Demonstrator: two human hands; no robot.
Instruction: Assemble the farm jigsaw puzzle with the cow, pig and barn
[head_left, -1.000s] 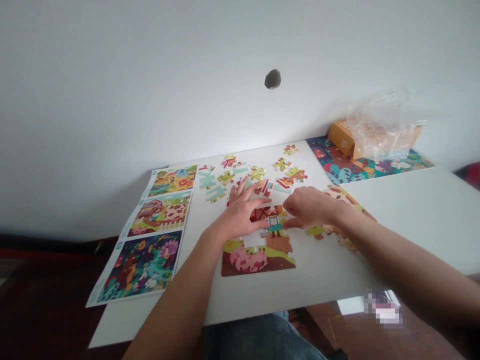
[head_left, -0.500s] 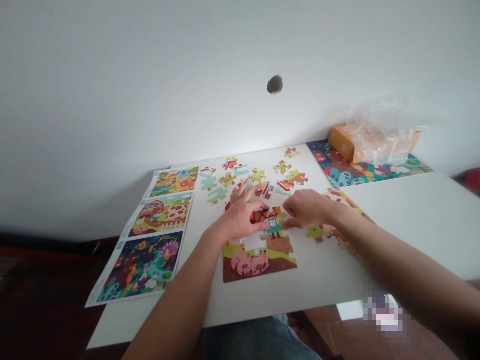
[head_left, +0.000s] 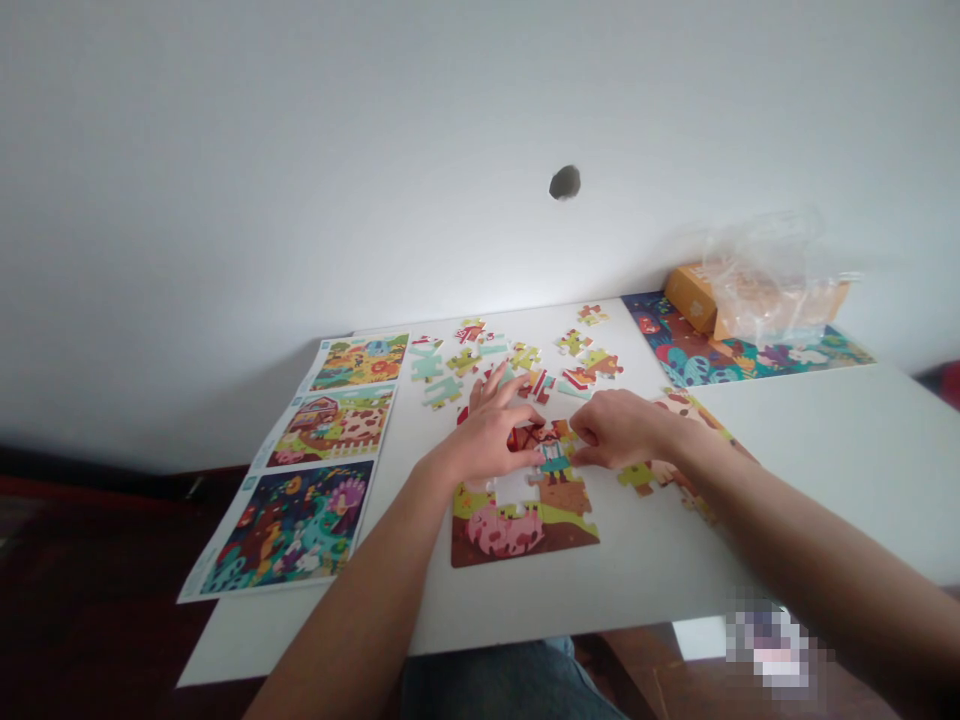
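A partly joined jigsaw puzzle (head_left: 570, 538) lies flat before me, with a pink pig along its bottom and a gap in its middle. My left hand (head_left: 491, 430) rests over its upper left part, fingers spread, thumb and forefinger apart and touching the pieces. From the right, my right hand (head_left: 611, 430) is curled, thumb and forefinger at the right edge of a puzzle piece (head_left: 555, 458) showing a figure in teal. Right of it, partly under my right forearm, lies another joined section (head_left: 679, 405) with brown-spotted pieces. Loose puzzle pieces (head_left: 442, 392) are scattered beyond my hands.
At the left lies a sheet with three printed pictures (head_left: 307, 520), overhanging the table (head_left: 495, 620). A dark, colourful finished picture (head_left: 690, 370) lies at the back right, bearing an orange box (head_left: 690, 300) and a clear plastic bag (head_left: 772, 295). A white wall (head_left: 375, 150) stands behind.
The whole view has shifted slightly, so everything sits a little lower and further right. Both hands keep nearly the same pose at the puzzle.
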